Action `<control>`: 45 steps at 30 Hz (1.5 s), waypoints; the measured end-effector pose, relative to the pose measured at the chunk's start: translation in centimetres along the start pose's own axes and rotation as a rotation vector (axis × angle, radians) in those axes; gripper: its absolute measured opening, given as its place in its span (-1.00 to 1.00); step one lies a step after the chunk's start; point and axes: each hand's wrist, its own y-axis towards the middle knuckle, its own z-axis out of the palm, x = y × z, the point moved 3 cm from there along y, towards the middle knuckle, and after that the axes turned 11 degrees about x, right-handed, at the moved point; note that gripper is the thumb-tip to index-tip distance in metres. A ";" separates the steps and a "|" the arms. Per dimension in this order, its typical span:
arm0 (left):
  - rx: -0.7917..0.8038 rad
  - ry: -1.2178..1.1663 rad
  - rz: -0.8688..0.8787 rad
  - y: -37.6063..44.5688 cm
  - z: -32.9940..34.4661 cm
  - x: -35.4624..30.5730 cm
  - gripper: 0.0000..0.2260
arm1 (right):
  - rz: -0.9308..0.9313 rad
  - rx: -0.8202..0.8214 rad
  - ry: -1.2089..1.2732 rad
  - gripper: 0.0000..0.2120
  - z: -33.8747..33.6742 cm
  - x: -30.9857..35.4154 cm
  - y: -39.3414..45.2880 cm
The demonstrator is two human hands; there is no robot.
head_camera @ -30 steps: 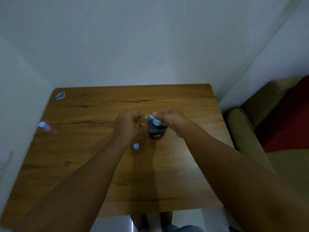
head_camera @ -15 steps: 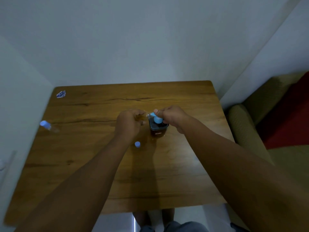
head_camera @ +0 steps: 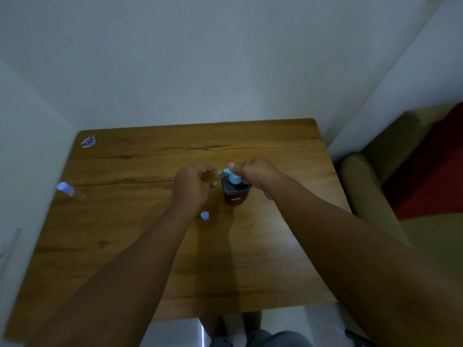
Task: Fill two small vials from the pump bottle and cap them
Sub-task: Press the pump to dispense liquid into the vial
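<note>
L hand (head_camera: 194, 182) grip clamped on vial (head_camera: 213, 175) at nozzle; R hand (head_camera: 255, 172) grip curled over pump head (head_camera: 234, 177).

Your pump bottle (head_camera: 235, 190) stands upright near the table's middle, squarish and dark with amber liquid, its light blue pump head (head_camera: 233, 177) on top. One small clear vial (head_camera: 211, 175) sits at the spout, mostly hidden, seemingly holding amber liquid. A loose blue cap (head_camera: 205, 215) lies just nearer you. The second vial (head_camera: 70, 191), blue-capped, lies on its side far left.
</note>
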 end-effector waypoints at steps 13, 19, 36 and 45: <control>-0.006 0.002 -0.006 -0.2 0.1 0.0 -0.62 | 0.028 0.013 -0.015 -0.46 0.0 0.4 -0.5; -0.013 -0.007 0.002 -0.2 0.1 0.0 -0.62 | -0.005 0.009 0.059 -0.44 0.3 -0.6 -0.8; -0.020 -0.009 -0.033 0.0 0.4 0.2 -0.62 | 0.010 0.004 0.018 -0.47 0.2 0.1 -0.5; -0.016 -0.021 -0.063 -0.3 0.4 0.0 -0.61 | 0.002 0.028 0.040 -0.42 0.1 -0.2 -1.2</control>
